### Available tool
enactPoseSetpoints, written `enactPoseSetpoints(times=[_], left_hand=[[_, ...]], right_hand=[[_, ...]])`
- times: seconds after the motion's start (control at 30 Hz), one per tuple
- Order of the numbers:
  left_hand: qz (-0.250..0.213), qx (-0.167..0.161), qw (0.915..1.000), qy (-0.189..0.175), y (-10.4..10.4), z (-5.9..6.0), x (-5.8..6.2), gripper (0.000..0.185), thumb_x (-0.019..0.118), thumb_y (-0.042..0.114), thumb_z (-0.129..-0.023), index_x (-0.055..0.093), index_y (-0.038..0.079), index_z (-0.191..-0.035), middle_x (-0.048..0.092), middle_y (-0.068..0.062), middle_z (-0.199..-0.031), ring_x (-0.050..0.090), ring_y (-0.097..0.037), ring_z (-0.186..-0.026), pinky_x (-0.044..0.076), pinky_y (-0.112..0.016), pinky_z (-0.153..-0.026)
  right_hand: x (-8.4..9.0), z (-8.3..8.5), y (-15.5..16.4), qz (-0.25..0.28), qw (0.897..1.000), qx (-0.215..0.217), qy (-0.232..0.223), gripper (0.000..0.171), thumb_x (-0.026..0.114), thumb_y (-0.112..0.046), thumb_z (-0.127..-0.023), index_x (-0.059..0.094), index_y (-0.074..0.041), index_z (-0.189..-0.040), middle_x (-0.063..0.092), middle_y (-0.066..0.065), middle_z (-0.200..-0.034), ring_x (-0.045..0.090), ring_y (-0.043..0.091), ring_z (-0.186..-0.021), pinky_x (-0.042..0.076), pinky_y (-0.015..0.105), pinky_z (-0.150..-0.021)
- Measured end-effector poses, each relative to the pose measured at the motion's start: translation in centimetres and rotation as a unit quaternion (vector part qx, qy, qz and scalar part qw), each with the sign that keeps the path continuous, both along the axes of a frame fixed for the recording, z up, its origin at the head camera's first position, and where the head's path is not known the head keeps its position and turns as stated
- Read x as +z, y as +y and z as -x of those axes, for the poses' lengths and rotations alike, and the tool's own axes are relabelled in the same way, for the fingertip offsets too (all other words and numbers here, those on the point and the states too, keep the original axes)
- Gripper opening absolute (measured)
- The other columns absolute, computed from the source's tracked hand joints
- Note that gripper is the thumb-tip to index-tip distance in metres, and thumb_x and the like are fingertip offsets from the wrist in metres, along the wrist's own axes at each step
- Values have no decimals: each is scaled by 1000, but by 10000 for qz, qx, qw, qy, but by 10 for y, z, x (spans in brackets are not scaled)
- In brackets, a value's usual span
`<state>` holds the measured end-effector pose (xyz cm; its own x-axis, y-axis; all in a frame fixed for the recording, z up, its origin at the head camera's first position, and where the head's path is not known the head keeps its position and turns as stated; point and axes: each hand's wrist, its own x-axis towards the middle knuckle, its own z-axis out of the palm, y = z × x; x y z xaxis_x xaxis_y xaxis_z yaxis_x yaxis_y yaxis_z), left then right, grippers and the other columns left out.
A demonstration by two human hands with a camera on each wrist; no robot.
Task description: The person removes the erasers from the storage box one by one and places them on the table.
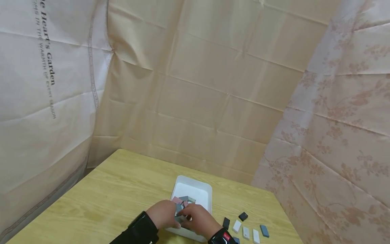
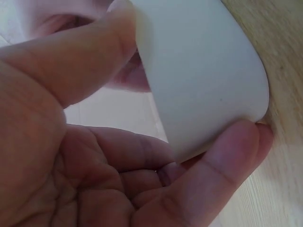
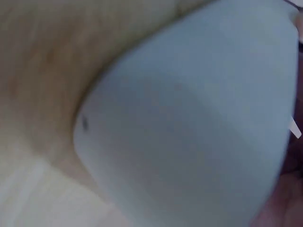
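White tray (image 1: 199, 189), a shallow rectangular one with rounded corners, is set on the wooden table (image 1: 122, 193) near its front edge, right of the middle; its long axis runs from the front edge away toward the far edge, leaning slightly to the right. A heap of small flat tiles (image 1: 183, 200), pink, grey and pale green, lies in the near half of the tray.

The left hand (image 1: 163, 213) is placed at the tray's near left corner. In the left wrist view the thumb is seen over the rim and a finger (image 2: 222, 161) is pressed under the rounded outer wall, so the corner is pinched between them. The right hand (image 1: 199, 220) is laid over the near end of the tray, fingers curled above the tiles, and a grey tile appears to be nipped at the fingertips, though this is small in the head view. The right wrist view is filled by the blurred tray wall (image 3: 199, 132).

Loose tiles (image 1: 245, 227), black, white and blue-grey, are spread on the table near the front right corner, apart from the tray.

On the cloth at the left, sideways print can be read in part: "Heart's Garden" (image 1: 48, 51), with smaller lines beside it too faint to be sure of.
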<state>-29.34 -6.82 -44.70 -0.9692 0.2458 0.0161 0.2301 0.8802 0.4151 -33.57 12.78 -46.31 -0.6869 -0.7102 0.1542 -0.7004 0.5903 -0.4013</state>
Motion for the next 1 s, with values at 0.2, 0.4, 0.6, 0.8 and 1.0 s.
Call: enactPoseSetpoints(times=[0.2, 0.4, 0.6, 0.8, 1.0], left_hand=[[-1, 1, 10000, -99, 2, 1, 1, 41, 94, 37, -80, 73, 3, -88, 60, 0, -74, 49, -17, -66, 45, -33, -69], [-98, -10, 9999, -63, 3, -2, 0, 38, 94, 33, -80, 72, 3, -88, 59, 1, -74, 48, -17, -67, 42, -33, -68], [-191, 44, 9998, -61, 3, -3, -2, 39, 94, 32, -79, 70, 3, -90, 59, 0, -76, 50, -18, -69, 44, -34, -71], [-182, 115, 9997, -107, 5, -4, -1, 41, 94, 33, -80, 70, 1, -91, 58, -1, -77, 50, -18, -70, 45, -35, -71], [-103, 78, 9999, -108, 8, -4, -6, 43, 94, 35, -80, 69, 2, -92, 58, -1, -77, 50, -18, -69, 44, -34, -71]], right_hand=[[-3, -5, 0, -12, 9999, -148, -19, 17, 84, -8, -88, 83, -17, -103, 77, -13, -95, 63, -5, -85, 53, 19, -77], [1, -11, 8, -250, 9982, -544, 65, 21, 84, -5, -82, 83, -16, -101, 73, -11, -89, 63, 1, -81, 53, 23, -74], [15, -9, 26, 110, 9939, -1093, 107, 28, 78, 1, -79, 81, -11, -104, 72, -7, -92, 62, 4, -79, 52, 26, -71], [32, 23, 73, 599, 9624, -2477, 935, 23, 74, 2, -87, 79, -2, -109, 77, 7, -94, 70, 19, -82, 57, 36, -70], [12, 58, 122, 8, 9380, -3003, 1733, 5, 75, 0, -89, 79, 1, -91, 78, 13, -87, 73, 31, -78, 59, 48, -74]])
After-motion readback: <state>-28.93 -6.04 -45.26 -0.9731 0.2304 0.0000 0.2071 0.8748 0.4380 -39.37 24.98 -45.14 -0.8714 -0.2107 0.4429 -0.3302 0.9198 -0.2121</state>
